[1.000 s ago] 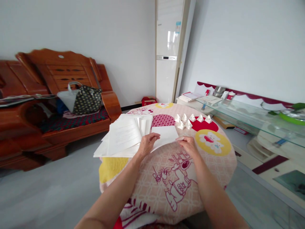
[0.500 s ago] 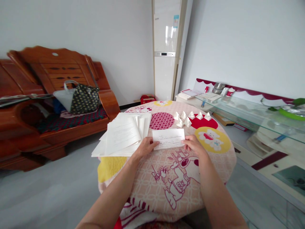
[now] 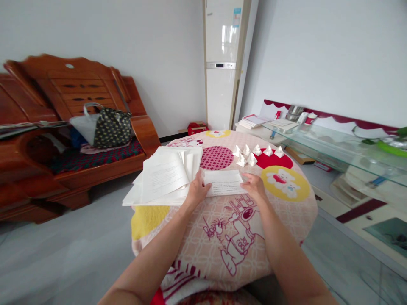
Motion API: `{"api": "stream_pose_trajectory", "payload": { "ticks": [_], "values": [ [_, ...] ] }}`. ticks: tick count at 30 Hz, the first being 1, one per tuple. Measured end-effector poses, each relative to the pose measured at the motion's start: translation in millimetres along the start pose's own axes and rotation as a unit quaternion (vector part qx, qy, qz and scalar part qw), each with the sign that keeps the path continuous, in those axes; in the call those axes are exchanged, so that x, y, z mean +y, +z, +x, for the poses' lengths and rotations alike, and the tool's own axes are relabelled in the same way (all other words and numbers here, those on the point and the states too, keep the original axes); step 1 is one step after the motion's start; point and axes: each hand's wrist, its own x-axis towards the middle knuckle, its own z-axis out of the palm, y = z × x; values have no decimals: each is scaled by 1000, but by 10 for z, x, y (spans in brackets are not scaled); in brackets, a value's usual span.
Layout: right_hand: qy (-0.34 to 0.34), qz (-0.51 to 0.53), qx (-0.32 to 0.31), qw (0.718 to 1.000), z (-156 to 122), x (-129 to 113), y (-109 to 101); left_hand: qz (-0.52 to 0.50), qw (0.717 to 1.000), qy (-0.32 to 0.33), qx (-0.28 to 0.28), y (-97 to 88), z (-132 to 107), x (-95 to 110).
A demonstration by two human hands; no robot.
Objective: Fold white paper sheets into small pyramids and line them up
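Note:
A folded sheet of paper with printed lines lies before me on the round table. My left hand grips its left edge, the thumb on top. At the right edge, my right hand holds it between thumb and fingers. A stack of printed sheets rests just left of my left hand. Beyond the paper, several small folded paper shapes with pointed tops stand in two rows. The undersides of the paper and some fingertips are hidden.
A patterned cloth covers the round table. To the right stands a glass-topped cabinet with papers and cups. A wooden sofa with bags on it is at the left. A tall white air conditioner stands behind.
Both hands have shifted on the folded paper, the left one reaching higher along its edge. The paper's upper part now looks blank, with print showing lower down. The view has tilted slightly.

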Motion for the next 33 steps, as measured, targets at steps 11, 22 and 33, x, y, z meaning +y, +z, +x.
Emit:
{"api": "stream_pose_trajectory", "payload": {
  "ticks": [11, 22, 33],
  "values": [
    [-43, -28, 4, 999, 54, 26, 74, 180, 982, 25, -53, -24, 112, 175],
    [-43, -100, -69, 992, 244, -30, 4, 203, 975, 21, -86, -100, 261, 194],
    [-50, -68, -17, 996, 165, 89, 40, 118, 991, -10, -54, -91, 199, 92]
  ]
}}
